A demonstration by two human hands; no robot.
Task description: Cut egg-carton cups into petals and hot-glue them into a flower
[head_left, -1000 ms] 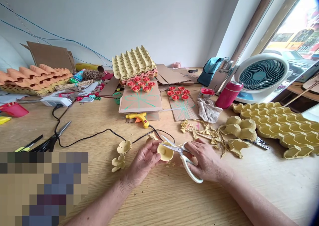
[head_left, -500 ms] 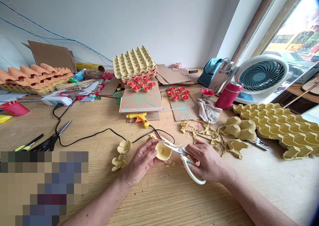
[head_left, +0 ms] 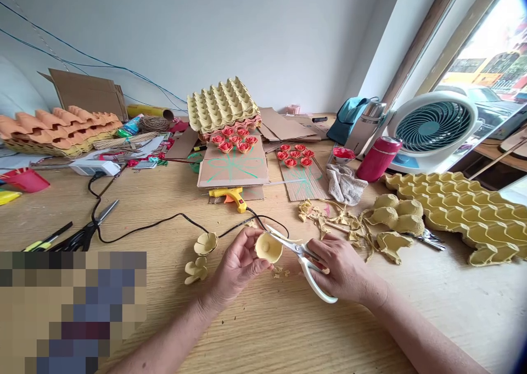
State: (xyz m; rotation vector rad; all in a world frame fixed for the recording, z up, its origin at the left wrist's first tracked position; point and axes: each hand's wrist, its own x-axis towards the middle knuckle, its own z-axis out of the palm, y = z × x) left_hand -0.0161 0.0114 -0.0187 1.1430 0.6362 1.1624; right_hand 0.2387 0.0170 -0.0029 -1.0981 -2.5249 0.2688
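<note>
Between the thumb and fingers of my left hand [head_left: 240,260] is a yellow egg-carton cup [head_left: 269,247], its hollow turned toward me. My right hand [head_left: 340,267] grips white-handled scissors [head_left: 307,258], whose blades lie at the cup's upper rim. Left of my left hand, a cut cup with petals [head_left: 206,244] rests on the table, and a petalled flower piece [head_left: 196,271] lies just below it. Small trimmings [head_left: 281,272] are scattered under the cup.
A yellow glue gun [head_left: 228,195] with a black cord lies before cardboard bearing red paper flowers [head_left: 234,140]. Carton scraps [head_left: 333,220], uncut cups [head_left: 395,215] and a yellow egg tray [head_left: 465,215] are on the right. Black scissors [head_left: 88,231] lie left.
My left thumb has slid down to the cup's lower edge, and the cup has shifted slightly left. The scissors stay at its upper rim, nearly unmoved.
</note>
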